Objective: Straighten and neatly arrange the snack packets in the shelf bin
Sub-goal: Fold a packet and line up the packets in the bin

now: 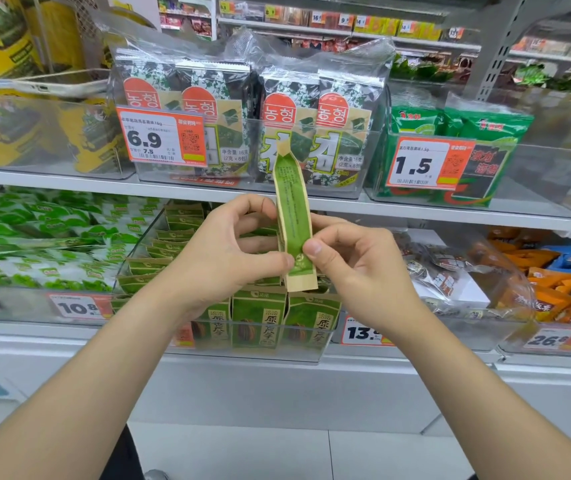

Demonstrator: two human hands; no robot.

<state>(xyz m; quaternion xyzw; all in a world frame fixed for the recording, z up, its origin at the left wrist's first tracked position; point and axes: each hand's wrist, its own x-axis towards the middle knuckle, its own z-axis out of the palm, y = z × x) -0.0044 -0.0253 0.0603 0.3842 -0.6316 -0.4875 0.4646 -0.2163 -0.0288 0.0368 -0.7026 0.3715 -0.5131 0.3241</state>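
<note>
Above the clear bin [215,353], both hands pinch a flat green packet [293,223].

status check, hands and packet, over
Left hand and right hand both pinching one green snack packet, upright above the shelf bin. Matching packets stand in rows below. Nothing in the way.

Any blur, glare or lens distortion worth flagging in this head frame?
Head view, centre: even store light, no hard shadows; the green packet pinched by left hand and right hand is fairly sharp. Head view, edges: the 10.8 price tag smears, the shelf edge bows, clear wrap on the seaweed packs glints.
</note>
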